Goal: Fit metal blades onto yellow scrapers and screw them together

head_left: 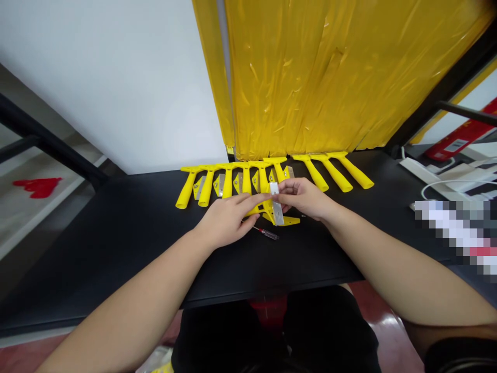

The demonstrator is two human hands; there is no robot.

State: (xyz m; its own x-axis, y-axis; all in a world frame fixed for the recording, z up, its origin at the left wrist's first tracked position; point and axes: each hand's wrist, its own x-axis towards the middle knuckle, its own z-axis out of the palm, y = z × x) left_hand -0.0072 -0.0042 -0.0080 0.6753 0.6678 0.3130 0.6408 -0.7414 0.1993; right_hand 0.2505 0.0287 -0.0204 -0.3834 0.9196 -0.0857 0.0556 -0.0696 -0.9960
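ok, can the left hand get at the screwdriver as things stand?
Probably yes: the screwdriver's handle lies uncovered on the black tabletop, close to the left hand. That hand is holding a yellow tool, though, so it would likely need to let go.

Place: small bench-type workstation, workshop in character; whether within a factory, office or home, cannot be told. Evidence as follows. One smooth black tabletop (135, 248) beneath the left hand (231, 217) and right hand (305, 199). Beyond both hands, one row of matching yellow plastic T-headed handles (205, 189) — repeated pieces, as at a workshop bench. Between the hands, one flat silver metal strip (278, 211) against yellow plastic. Just nearer than the left hand's fingers, one slim screwdriver with clear handle (269, 234). Behind the row, one smooth white panel (135, 77) and one panel in wrinkled yellow film (303, 77). Outward of the left hand — one black straight frame bar (50, 138).
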